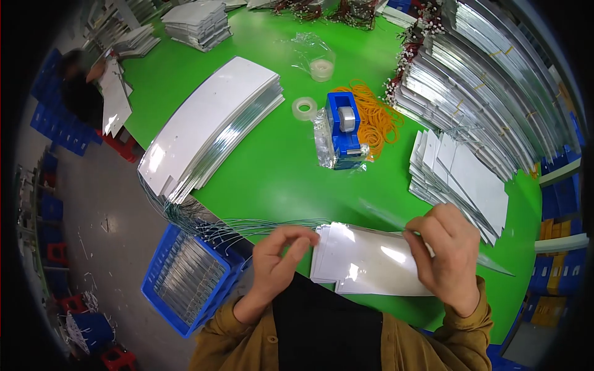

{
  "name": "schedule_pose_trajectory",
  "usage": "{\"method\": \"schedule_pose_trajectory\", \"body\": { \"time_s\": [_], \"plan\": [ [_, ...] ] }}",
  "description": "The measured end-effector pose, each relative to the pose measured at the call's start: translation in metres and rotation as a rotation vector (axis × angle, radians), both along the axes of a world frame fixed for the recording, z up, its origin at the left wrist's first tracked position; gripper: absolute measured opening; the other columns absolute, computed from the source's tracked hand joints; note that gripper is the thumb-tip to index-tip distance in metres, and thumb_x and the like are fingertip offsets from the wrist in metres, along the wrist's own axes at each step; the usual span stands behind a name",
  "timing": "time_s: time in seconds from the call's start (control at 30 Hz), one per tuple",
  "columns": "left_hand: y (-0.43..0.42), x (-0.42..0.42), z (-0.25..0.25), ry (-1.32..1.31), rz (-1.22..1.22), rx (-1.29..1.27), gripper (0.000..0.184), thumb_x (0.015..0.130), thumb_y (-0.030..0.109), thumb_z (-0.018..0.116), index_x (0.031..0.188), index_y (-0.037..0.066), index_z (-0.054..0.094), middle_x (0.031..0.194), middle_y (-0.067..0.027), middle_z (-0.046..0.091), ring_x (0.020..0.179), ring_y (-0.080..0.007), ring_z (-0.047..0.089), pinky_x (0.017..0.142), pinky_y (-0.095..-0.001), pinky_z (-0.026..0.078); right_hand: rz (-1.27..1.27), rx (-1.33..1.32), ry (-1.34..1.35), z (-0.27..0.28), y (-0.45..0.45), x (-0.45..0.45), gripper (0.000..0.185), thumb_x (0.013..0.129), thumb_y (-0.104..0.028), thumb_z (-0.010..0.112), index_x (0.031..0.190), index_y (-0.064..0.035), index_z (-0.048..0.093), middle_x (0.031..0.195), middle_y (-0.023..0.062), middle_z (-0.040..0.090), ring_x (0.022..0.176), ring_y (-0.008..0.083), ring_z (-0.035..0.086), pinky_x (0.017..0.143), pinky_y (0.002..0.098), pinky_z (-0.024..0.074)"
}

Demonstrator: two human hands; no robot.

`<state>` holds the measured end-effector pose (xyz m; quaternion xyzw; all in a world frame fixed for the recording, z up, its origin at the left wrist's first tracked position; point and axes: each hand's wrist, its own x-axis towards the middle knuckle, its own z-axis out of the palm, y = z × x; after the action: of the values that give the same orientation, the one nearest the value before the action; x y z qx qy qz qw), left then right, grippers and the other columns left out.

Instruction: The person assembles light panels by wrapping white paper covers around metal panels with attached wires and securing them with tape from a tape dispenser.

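Note:
A stack of glossy white panels (371, 263) lies in front of me at the table's near edge, thin wires (272, 226) running off its left end. Beside that end is my left hand (272, 263), thumb and forefinger curled toward each other in a loose pinch; whatever they hold is too small to make out. Over the stack's right part, my right hand (448, 253) is closed in a pinch on a thin translucent strip (495, 266). The strip slants behind the fingers, seen nearly edge-on and blurred.
A blue tape dispenser (343, 133), tape roll (304, 109) and orange rubber bands (377, 117) are mid-table. Panel stacks stand left (210, 111), right (461, 173) and far right (476, 93). A blue basket (154, 272) adjoins the near-left edge. Another person (83, 83) works far left.

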<state>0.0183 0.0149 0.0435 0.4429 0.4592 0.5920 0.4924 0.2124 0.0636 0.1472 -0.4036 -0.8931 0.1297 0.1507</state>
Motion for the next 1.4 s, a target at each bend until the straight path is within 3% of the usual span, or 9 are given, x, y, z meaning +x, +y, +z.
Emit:
{"method": "schedule_pose_trajectory", "body": {
  "time_s": [0.07, 0.17, 0.23, 0.37, 0.6, 0.73, 0.93, 1.07, 1.4],
  "plan": [
    [-0.003, 0.002, 0.001, -0.044, -0.068, -0.098, 0.011, 0.085, 0.005, 0.053, 0.083, -0.001, 0.062, 0.064, -0.0017, 0.058, 0.058, -0.0085, 0.048, 0.057, -0.0205, 0.039, -0.070, 0.100, 0.015, -0.001, -0.007, -0.002, 0.018, 0.066, -0.001, 0.063, 0.081, -0.0083, 0.057, 0.070, 0.0035, 0.047, 0.061, 0.0204, 0.046, 0.052, 0.0300, 0.0366],
    [-0.011, -0.001, -0.008, -0.025, -0.178, -0.158, 0.015, 0.087, 0.006, 0.051, 0.081, -0.002, 0.062, 0.065, -0.0029, 0.060, 0.059, -0.0089, 0.050, 0.059, -0.0203, 0.041, 0.001, -0.015, 0.121, -0.047, -0.026, -0.024, 0.018, 0.066, 0.000, 0.063, 0.081, -0.0076, 0.058, 0.069, 0.0033, 0.047, 0.059, 0.0201, 0.046, 0.051, 0.0282, 0.0361],
    [-0.018, -0.003, -0.014, -0.003, -0.278, -0.224, 0.018, 0.088, 0.007, 0.049, 0.079, -0.002, 0.062, 0.066, -0.0041, 0.061, 0.060, -0.0093, 0.053, 0.060, -0.0201, 0.043, -0.157, -0.117, 0.299, -0.071, -0.035, -0.032, 0.017, 0.067, 0.000, 0.064, 0.081, -0.0068, 0.058, 0.070, 0.0036, 0.047, 0.058, 0.0195, 0.045, 0.049, 0.0266, 0.0357],
    [-0.020, -0.005, -0.019, 0.011, -0.226, -0.229, 0.018, 0.088, 0.007, 0.049, 0.077, -0.003, 0.061, 0.065, -0.0049, 0.061, 0.058, -0.0092, 0.052, 0.058, -0.0197, 0.043, -0.104, -0.142, 0.359, -0.088, -0.034, -0.033, 0.016, 0.068, 0.000, 0.064, 0.081, -0.0060, 0.058, 0.070, 0.0039, 0.047, 0.058, 0.0193, 0.045, 0.049, 0.0263, 0.0360],
    [-0.017, 0.005, -0.014, 0.009, -0.104, -0.221, 0.018, 0.087, 0.005, 0.050, 0.074, -0.003, 0.059, 0.063, -0.0054, 0.059, 0.052, -0.0089, 0.050, 0.052, -0.0189, 0.043, -0.041, -0.152, 0.332, -0.081, -0.029, -0.035, 0.013, 0.069, -0.001, 0.063, 0.080, -0.0056, 0.058, 0.069, 0.0042, 0.047, 0.058, 0.0194, 0.045, 0.049, 0.0264, 0.0359],
    [-0.015, 0.006, -0.017, -0.024, -0.065, -0.165, 0.017, 0.087, 0.006, 0.052, 0.073, -0.003, 0.058, 0.062, -0.0051, 0.059, 0.051, -0.0086, 0.050, 0.049, -0.0185, 0.043, 0.136, -0.047, 0.271, -0.062, -0.013, -0.034, 0.011, 0.070, -0.002, 0.063, 0.078, -0.0060, 0.057, 0.068, 0.0041, 0.047, 0.057, 0.0189, 0.044, 0.049, 0.0264, 0.0353],
    [-0.016, 0.001, -0.013, -0.033, -0.164, -0.205, 0.015, 0.086, 0.006, 0.055, 0.073, -0.003, 0.057, 0.061, -0.0044, 0.059, 0.052, -0.0088, 0.052, 0.050, -0.0184, 0.043, 0.111, -0.069, 0.281, -0.070, 0.001, -0.036, 0.009, 0.070, -0.003, 0.062, 0.076, -0.0064, 0.055, 0.067, 0.0038, 0.046, 0.056, 0.0185, 0.044, 0.048, 0.0268, 0.0347],
    [-0.017, -0.004, -0.020, 0.195, -0.206, -0.071, 0.013, 0.084, 0.005, 0.057, 0.073, -0.003, 0.057, 0.058, -0.0035, 0.058, 0.053, -0.0094, 0.055, 0.049, -0.0188, 0.043, -0.005, -0.154, 0.350, -0.076, -0.008, -0.037, 0.010, 0.070, -0.002, 0.061, 0.074, -0.0069, 0.054, 0.066, 0.0035, 0.046, 0.056, 0.0186, 0.044, 0.048, 0.0271, 0.0344],
    [-0.017, 0.005, -0.025, -0.010, -0.032, -0.128, 0.012, 0.080, 0.003, 0.062, 0.069, -0.001, 0.057, 0.051, 0.0005, 0.051, 0.044, -0.0070, 0.044, 0.044, -0.0168, 0.035, -0.018, -0.022, 0.330, -0.060, 0.028, -0.012, 0.008, 0.070, -0.001, 0.060, 0.076, -0.0052, 0.056, 0.068, 0.0045, 0.050, 0.058, 0.0211, 0.046, 0.054, 0.0280, 0.0363]
  ]
}}
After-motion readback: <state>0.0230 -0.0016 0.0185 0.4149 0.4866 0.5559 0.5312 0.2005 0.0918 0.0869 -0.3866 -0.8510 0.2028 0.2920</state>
